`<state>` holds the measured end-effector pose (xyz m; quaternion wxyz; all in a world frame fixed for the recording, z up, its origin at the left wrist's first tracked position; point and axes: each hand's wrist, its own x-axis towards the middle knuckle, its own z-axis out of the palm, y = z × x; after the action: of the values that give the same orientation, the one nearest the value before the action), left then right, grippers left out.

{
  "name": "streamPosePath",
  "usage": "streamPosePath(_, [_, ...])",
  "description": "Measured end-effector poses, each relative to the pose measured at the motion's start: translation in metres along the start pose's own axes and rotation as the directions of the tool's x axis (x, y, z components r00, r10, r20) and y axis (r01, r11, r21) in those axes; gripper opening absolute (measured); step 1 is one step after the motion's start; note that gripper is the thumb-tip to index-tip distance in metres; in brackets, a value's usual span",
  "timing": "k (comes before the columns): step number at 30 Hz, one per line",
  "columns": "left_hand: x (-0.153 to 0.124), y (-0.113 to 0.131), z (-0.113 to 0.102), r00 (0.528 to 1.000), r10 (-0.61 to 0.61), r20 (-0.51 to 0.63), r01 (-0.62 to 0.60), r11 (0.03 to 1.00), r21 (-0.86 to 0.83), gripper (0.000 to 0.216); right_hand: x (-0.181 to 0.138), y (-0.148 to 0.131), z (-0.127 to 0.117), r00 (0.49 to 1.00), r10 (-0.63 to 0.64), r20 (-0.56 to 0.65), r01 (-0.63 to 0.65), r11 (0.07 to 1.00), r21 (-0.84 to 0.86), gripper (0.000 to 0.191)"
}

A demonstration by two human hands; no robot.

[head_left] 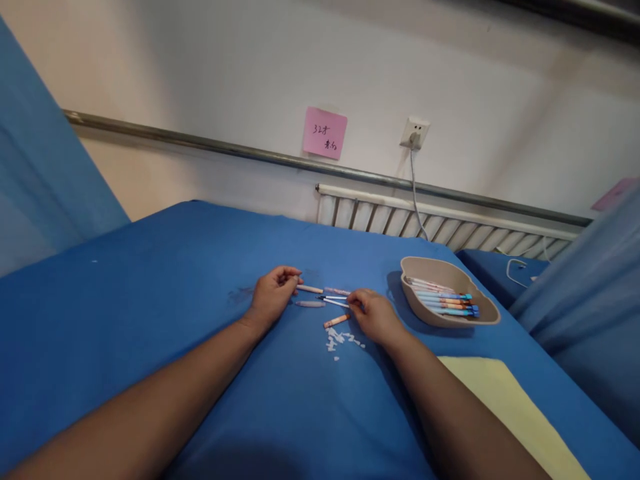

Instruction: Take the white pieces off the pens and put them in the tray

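Blue cloth on my feed, left hand pinched on a pale pen barrel — jutting right from its fingertips, right hand at the right ends of two white refills, clamped or not I can't tell — orange barrel just below.

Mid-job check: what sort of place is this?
An indoor room, perhaps a workroom or ward; I can't tell which. Signs: white ribbed radiator, square white wall socket with plugged-in grey cable, and blue cloth hanging at both sides.
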<state>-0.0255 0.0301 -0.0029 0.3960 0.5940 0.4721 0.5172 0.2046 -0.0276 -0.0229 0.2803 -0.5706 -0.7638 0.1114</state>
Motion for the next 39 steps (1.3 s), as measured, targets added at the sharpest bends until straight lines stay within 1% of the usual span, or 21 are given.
streamPosePath(3, [-0.001, -0.003, 0.0, 0.994, 0.043, 0.098, -0.061, 0.98, 0.187, 0.023, 0.003, 0.001, -0.003, 0.995, -0.016, 0.1, 0.027, 0.994, -0.107, 0.018])
streamPosePath(5, [-0.003, -0.005, 0.001, 0.983, 0.064, 0.17, -0.118, 0.938, 0.325, 0.021, 0.005, 0.001, -0.004, 0.99, -0.006, 0.144, 0.027, 0.989, -0.147, 0.019])
streamPosePath(8, [-0.005, -0.005, 0.001, 0.968, 0.083, 0.237, -0.184, 0.877, 0.443, 0.021, 0.006, 0.001, -0.005, 0.982, 0.013, 0.187, 0.024, 0.981, -0.19, 0.021])
streamPosePath(11, [-0.004, -0.005, 0.0, 0.975, 0.077, 0.21, -0.172, 0.858, 0.484, 0.021, 0.005, -0.002, -0.009, 0.974, 0.014, 0.226, 0.041, 0.971, -0.235, 0.022])
streamPosePath(15, [0.002, -0.008, -0.004, 0.99, 0.045, 0.137, -0.104, 0.882, 0.459, 0.022, 0.003, -0.006, -0.014, 0.966, 0.013, 0.258, 0.062, 0.958, -0.281, 0.022])
streamPosePath(17, [0.004, -0.011, -0.005, 0.992, 0.035, 0.119, -0.084, 0.899, 0.43, 0.023, 0.002, -0.007, -0.014, 0.963, 0.006, 0.27, 0.069, 0.961, -0.266, 0.021])
streamPosePath(20, [0.006, -0.014, -0.005, 0.991, 0.023, 0.13, -0.071, 0.923, 0.377, 0.022, 0.002, -0.005, -0.013, 0.967, -0.011, 0.256, 0.054, 0.985, -0.164, 0.019])
streamPosePath(22, [0.003, -0.013, -0.004, 0.985, 0.02, 0.171, -0.081, 0.929, 0.36, 0.021, 0.003, -0.001, -0.011, 0.982, -0.019, 0.186, 0.027, 0.999, -0.043, 0.019])
streamPosePath(24, [-0.002, -0.009, -0.003, 0.967, 0.034, 0.253, -0.129, 0.921, 0.367, 0.02, 0.005, 0.005, -0.007, 0.997, 0.011, 0.078, -0.019, 0.995, 0.101, 0.02])
streamPosePath(26, [-0.007, -0.003, -0.002, 0.93, 0.069, 0.361, -0.218, 0.895, 0.389, 0.019, 0.007, 0.013, -0.003, 0.995, 0.098, -0.013, -0.091, 0.961, 0.262, 0.022])
streamPosePath(29, [-0.013, 0.006, -0.002, 0.865, 0.128, 0.485, -0.355, 0.838, 0.414, 0.018, 0.013, 0.022, 0.001, 0.96, 0.269, -0.074, -0.199, 0.845, 0.497, 0.026])
streamPosePath(30, [-0.013, 0.008, -0.003, 0.851, 0.137, 0.507, -0.385, 0.82, 0.423, 0.017, 0.014, 0.024, 0.001, 0.944, 0.319, -0.088, -0.216, 0.796, 0.566, 0.027])
streamPosePath(32, [-0.014, 0.01, -0.002, 0.838, 0.143, 0.526, -0.418, 0.788, 0.452, 0.015, 0.016, 0.025, -0.002, 0.91, 0.399, -0.114, -0.221, 0.699, 0.68, 0.029])
streamPosePath(34, [-0.013, 0.009, -0.002, 0.843, 0.135, 0.521, -0.425, 0.762, 0.488, 0.02, 0.018, 0.024, -0.006, 0.876, 0.464, -0.136, -0.201, 0.605, 0.77, 0.03])
streamPosePath(36, [-0.013, 0.007, 0.0, 0.86, 0.12, 0.497, -0.398, 0.766, 0.505, 0.025, 0.018, 0.023, -0.011, 0.845, 0.514, -0.144, -0.174, 0.521, 0.836, 0.029])
streamPosePath(38, [-0.013, 0.006, 0.002, 0.879, 0.092, 0.469, -0.343, 0.804, 0.485, 0.027, 0.018, 0.022, -0.014, 0.83, 0.539, -0.142, -0.146, 0.456, 0.878, 0.028])
streamPosePath(39, [-0.014, 0.005, 0.004, 0.886, 0.078, 0.458, -0.31, 0.833, 0.458, 0.027, 0.018, 0.021, -0.015, 0.833, 0.536, -0.137, -0.133, 0.434, 0.891, 0.028])
